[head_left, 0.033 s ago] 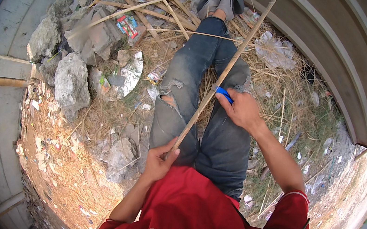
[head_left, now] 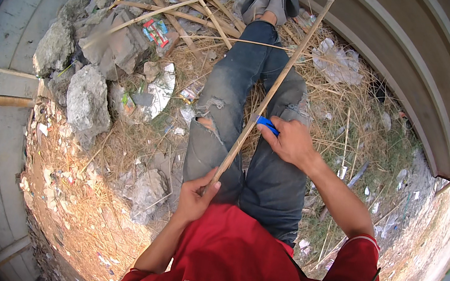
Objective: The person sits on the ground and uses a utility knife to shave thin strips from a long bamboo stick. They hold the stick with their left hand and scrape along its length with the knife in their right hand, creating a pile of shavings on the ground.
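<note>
A long, thin bamboo strip (head_left: 285,74) slants over my outstretched legs, its far tip up by the corrugated metal sheet. My left hand (head_left: 197,197) is closed around its near end, just above my lap. In my right hand (head_left: 292,141) is a blue utility knife (head_left: 268,126), the fingers wrapped round its handle. The knife's short blade touches the strip's right side, a little below the middle of its length. Most of the handle is hidden by my fingers. My jeans (head_left: 226,89), torn at the knees, lie straight under the strip.
More bamboo strips (head_left: 176,16) lie crossed beyond my feet at the upper left. Broken concrete chunks (head_left: 88,99) are heaped on the left. Dry straw, litter and a crumpled clear plastic bag (head_left: 337,61) cover the ground. A corrugated metal sheet (head_left: 419,70) curves along the right.
My right hand and the knife have slid a short way down the strip toward me. The strip's far tip has shifted slightly left. My left hand keeps its place.
</note>
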`<state>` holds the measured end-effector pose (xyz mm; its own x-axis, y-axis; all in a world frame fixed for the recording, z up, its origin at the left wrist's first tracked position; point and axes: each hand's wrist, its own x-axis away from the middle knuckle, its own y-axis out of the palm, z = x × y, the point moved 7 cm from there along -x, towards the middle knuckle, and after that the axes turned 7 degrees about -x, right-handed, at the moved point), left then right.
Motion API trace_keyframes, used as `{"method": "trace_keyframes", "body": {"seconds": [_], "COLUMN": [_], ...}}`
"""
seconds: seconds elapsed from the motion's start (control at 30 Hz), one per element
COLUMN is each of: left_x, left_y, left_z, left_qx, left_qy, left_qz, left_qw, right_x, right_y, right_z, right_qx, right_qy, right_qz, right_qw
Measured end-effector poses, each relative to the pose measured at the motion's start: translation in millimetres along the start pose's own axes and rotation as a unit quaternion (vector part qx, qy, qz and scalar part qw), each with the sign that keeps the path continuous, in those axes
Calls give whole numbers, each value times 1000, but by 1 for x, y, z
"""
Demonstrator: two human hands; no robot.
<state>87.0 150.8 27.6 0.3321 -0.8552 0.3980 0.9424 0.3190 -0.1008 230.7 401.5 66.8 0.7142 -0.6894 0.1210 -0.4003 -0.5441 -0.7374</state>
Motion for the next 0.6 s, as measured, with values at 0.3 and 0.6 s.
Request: {"method": "trace_keyframes", "body": {"seconds": [0.3, 0.6], "left_x": [-2, 38], "left_y": [-9, -26], "left_z": [0, -2], "left_qx": [-23, -116], "left_qy": [-48, 36], "left_qz": [-8, -70], "left_qw": [999, 990], "right_x": [26, -47], "right_y": [37, -88], "right_z": [-25, 185], "right_qx": [1, 10], "right_qy": [-26, 168], "right_qz": [-32, 239], "right_qw": [999, 956]}}
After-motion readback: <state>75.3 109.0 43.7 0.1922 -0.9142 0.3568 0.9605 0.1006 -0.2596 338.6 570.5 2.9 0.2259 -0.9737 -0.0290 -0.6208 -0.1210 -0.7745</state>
